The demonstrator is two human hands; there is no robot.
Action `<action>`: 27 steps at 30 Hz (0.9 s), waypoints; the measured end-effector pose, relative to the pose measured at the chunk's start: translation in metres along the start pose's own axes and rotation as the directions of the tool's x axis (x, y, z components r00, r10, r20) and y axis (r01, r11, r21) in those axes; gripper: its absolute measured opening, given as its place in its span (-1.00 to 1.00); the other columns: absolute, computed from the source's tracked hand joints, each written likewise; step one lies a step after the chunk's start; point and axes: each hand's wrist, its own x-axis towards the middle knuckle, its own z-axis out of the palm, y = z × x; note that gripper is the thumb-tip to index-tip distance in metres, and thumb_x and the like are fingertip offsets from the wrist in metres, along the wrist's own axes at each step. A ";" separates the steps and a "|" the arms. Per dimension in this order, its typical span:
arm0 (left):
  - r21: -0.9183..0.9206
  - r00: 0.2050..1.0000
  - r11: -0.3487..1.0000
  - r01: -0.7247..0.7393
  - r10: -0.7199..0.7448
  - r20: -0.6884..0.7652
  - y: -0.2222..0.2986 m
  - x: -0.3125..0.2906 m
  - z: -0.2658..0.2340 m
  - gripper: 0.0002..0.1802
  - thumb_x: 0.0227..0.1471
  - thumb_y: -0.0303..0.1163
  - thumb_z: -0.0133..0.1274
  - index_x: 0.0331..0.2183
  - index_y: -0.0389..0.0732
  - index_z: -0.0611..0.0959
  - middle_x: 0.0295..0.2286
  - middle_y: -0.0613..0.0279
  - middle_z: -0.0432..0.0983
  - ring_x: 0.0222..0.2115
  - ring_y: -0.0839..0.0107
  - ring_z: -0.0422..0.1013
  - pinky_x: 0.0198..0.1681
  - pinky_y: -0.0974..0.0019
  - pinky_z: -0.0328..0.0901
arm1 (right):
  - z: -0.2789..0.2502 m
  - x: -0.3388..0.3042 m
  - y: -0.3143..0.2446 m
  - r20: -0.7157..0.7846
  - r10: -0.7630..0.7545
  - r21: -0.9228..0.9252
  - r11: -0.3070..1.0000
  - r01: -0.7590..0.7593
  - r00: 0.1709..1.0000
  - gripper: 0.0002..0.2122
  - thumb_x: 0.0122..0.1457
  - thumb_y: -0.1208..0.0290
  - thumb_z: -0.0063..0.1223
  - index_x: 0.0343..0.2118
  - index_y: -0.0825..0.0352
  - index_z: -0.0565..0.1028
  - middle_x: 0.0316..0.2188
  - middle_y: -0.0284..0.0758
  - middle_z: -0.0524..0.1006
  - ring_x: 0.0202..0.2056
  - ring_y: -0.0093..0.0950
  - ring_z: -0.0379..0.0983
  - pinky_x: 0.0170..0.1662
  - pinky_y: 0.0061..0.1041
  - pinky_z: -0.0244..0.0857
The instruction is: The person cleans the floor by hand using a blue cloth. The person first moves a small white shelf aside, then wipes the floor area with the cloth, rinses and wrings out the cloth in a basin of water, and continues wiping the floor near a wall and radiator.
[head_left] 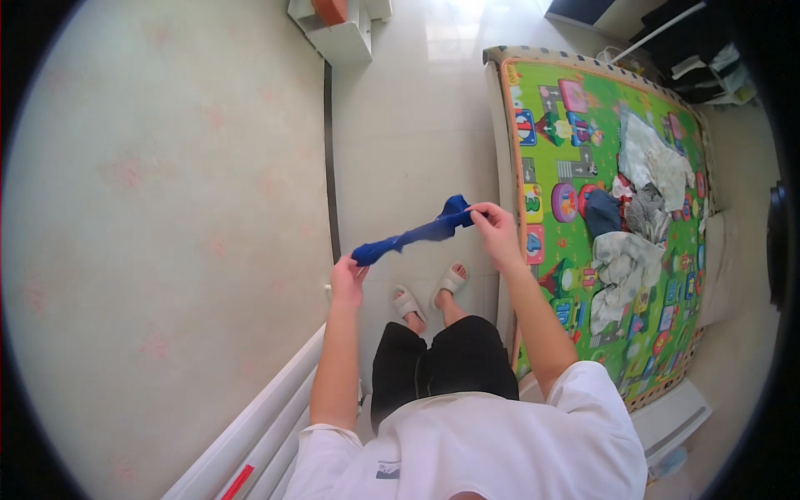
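Note:
A dark blue piece of cloth (pixel 437 228) is stretched in the air between my two hands, over the floor in front of my feet. It looks thin and twisted in the middle and bunched at both ends; its exact kind does not show. At its lower left end, my left hand (pixel 347 282) is closed on the fabric. My right hand (pixel 497 233) pinches the other end between thumb and fingers, slightly higher and close to the bed's edge.
To the right stands a bed with a green patterned play mat (pixel 542 242). On it lie crumpled clothes, including a pale garment (pixel 625 271) and a dark blue one (pixel 602 213). A wall (pixel 167 208) rises on the left, with a white radiator (pixel 258 433) below. A white cabinet (pixel 346 42) stands ahead.

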 end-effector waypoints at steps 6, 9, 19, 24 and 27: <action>0.015 0.957 0.967 0.255 -0.255 0.142 0.018 -0.005 0.043 -0.65 0.12 -0.19 0.12 -0.15 -0.23 0.68 -0.26 0.21 0.63 -0.24 0.42 0.49 -0.10 0.32 0.34 | -0.007 0.022 -0.003 0.009 0.192 0.176 0.966 -0.190 0.981 -0.87 0.24 0.49 0.14 -0.24 0.41 0.64 -0.40 -0.43 0.61 -0.37 -0.70 0.45 -0.28 -0.67 0.31; 0.604 0.983 0.792 0.089 -0.169 0.077 0.011 0.013 0.032 -0.65 0.11 -0.19 0.20 -0.20 -0.28 0.70 -0.37 0.19 0.63 -0.38 0.46 0.48 -0.24 0.38 0.34 | 0.004 0.038 -0.005 0.072 0.178 0.006 0.984 -0.178 0.981 -0.85 0.23 0.49 0.15 -0.19 0.39 0.64 -0.41 -0.40 0.62 -0.38 -0.67 0.46 -0.30 -0.62 0.34; 0.018 0.999 0.999 0.044 -0.044 0.016 0.019 0.088 -0.020 -0.79 0.26 -0.24 0.01 -0.23 -0.17 0.60 -0.30 0.32 0.60 -0.27 0.48 0.48 -0.12 0.38 0.35 | 0.020 0.074 0.006 -0.031 0.068 -0.349 0.934 -0.075 0.997 -0.82 0.22 0.55 0.11 -0.13 0.38 0.62 -0.39 -0.35 0.62 -0.34 -0.63 0.50 -0.24 -0.60 0.36; -0.203 0.974 0.955 0.215 -0.195 0.113 0.052 0.112 -0.013 -0.84 0.26 -0.24 0.04 -0.25 -0.11 0.58 -0.31 0.33 0.60 -0.24 0.48 0.49 -0.10 0.37 0.36 | 0.038 0.094 0.020 -0.101 0.257 0.110 0.963 -0.246 0.961 -0.80 0.19 0.61 0.12 -0.13 0.41 0.61 -0.32 -0.43 0.61 -0.30 -0.65 0.47 -0.19 -0.66 0.32; 0.123 0.999 0.992 0.038 -0.041 0.022 0.068 0.141 -0.016 -0.79 0.13 -0.31 0.21 -0.23 -0.15 0.57 -0.34 0.41 0.56 -0.27 0.60 0.41 -0.18 0.47 0.25 | 0.054 0.112 0.027 -0.101 0.261 0.094 0.963 -0.252 0.960 -0.83 0.17 0.64 0.10 -0.18 0.40 0.61 -0.37 -0.44 0.59 -0.32 -0.67 0.45 -0.21 -0.67 0.31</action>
